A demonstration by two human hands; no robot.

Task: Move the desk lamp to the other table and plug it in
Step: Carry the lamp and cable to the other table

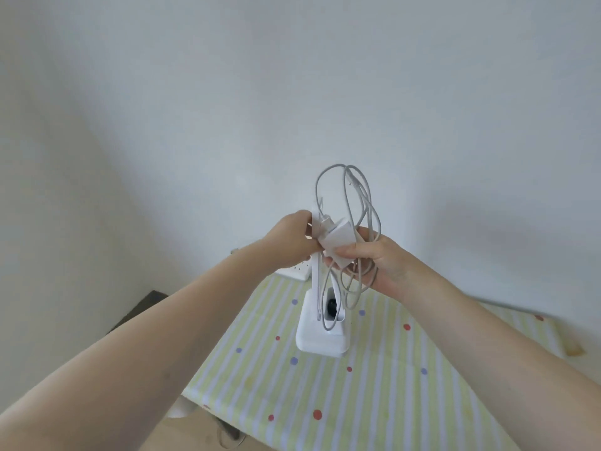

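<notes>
Lamp (322, 333) is stood on the striped surface (390, 385), below both hands. Its stem is gripped by the left hand (292, 242); plug (338, 245) and coiled cord (354, 203) are held in the right hand (380, 258).

The desk lamp (322, 333) is plain white all over, with a black round bit set in its base. Its cable (356, 203) is pale grey and the plug block (338, 245) white. Under the lamp, the worktop (390, 402) cloth has pale green and white stripes, dotted red and lilac. Behind the lamp, a white wall (292, 76).
</notes>
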